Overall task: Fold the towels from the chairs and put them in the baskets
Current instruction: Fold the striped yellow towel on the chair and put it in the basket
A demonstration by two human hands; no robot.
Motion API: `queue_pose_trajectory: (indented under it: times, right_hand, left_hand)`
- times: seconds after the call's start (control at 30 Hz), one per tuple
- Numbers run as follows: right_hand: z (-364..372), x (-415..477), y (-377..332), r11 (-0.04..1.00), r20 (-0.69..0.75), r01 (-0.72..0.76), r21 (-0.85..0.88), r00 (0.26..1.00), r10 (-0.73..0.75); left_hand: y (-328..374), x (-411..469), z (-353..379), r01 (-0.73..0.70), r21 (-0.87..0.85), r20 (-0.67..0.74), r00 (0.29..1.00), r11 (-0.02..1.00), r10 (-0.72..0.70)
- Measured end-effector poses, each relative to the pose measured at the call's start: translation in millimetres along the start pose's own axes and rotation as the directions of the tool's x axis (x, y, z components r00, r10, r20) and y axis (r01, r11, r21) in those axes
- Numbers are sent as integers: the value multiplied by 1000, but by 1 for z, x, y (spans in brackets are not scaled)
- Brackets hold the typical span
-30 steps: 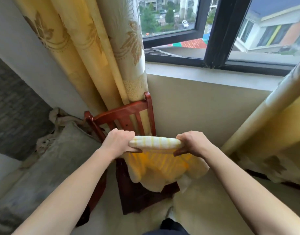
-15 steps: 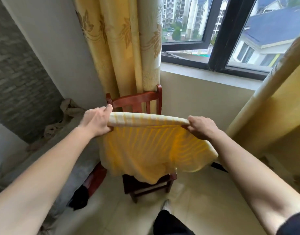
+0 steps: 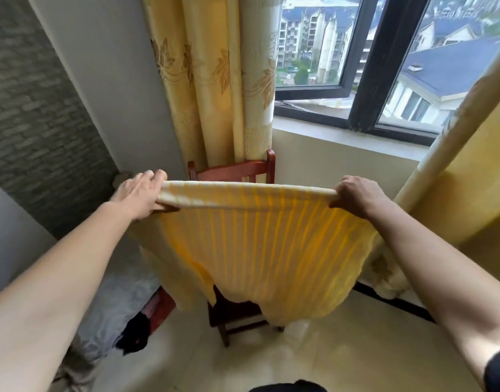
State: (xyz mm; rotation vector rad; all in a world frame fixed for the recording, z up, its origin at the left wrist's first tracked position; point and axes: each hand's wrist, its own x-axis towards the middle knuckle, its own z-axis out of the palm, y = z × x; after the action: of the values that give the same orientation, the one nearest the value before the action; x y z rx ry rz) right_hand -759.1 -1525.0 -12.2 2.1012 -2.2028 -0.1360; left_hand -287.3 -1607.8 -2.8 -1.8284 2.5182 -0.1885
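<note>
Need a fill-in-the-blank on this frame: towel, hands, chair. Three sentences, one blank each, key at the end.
1. The towel is striped in cream and ____.
2. The left hand and the right hand grip its ____ edge, spread wide.
3. Right behind the chair hangs a leaf-patterned ____.

Missing words: yellow; top; curtain.

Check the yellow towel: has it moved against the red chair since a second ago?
Yes. The towel has risen toward the top rail of the chair and been pulled wider, its held edge now spanning past both sides of the backrest.
</note>
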Motion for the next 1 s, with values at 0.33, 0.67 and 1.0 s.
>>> queue_pose_trajectory:
  times: [0.33,0.67,1.0]
  right_hand:
    - [-17,49,57,952,-259,-161,259,938,229]
    - [-11,79,83,935,-282,-212,285,914,293]
    - [-10,78,85,931,-335,-175,322,898,285]
  left_hand:
    - [3,19,-28,97,-55,-142,984,994,-104]
    - [4,39,-22,194,-51,39,981,980,-193]
    - [-5,30,20,503,-406,184,863,763,-470]
